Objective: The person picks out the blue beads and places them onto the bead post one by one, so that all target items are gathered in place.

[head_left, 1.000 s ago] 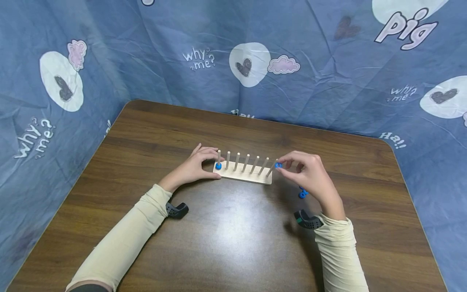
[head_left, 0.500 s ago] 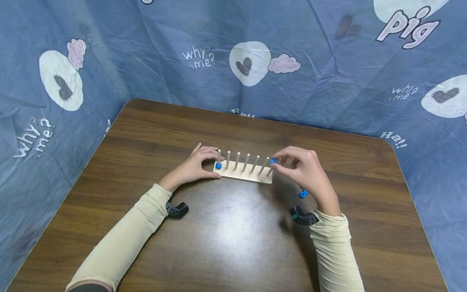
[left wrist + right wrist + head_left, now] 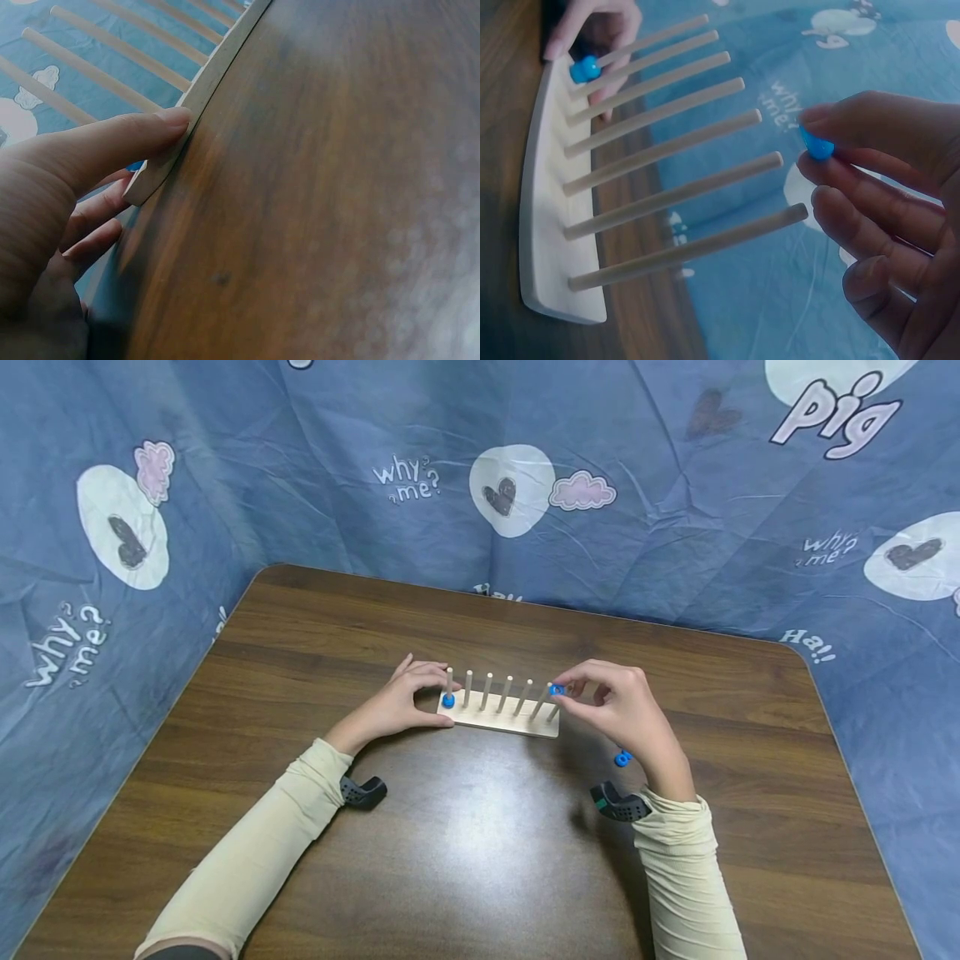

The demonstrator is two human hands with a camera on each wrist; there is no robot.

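A pale wooden peg board [image 3: 501, 721] with several upright pegs lies on the table. My left hand [image 3: 401, 702] grips its left end, thumb [image 3: 161, 129] on the front edge and fingers behind. Blue beads [image 3: 585, 69] sit low on the leftmost peg. Between thumb and index finger, my right hand [image 3: 618, 697] pinches a blue bead [image 3: 556, 690] with a hole through it. That bead is up by the peg tops at the right end; in the right wrist view it shows beyond the tips, off the pegs. The other right fingers are loosely bent.
More blue beads [image 3: 622, 759] lie on the brown wooden table [image 3: 480, 877], below the right hand and partly hidden by its wrist. A blue printed cloth [image 3: 315, 468] hangs behind and beside the table. Each wrist carries a dark strapped device [image 3: 363, 792].
My right hand has moved left with the bead, from beside the rightmost peg to near the top of the peg before it. The left hand and board stay still.
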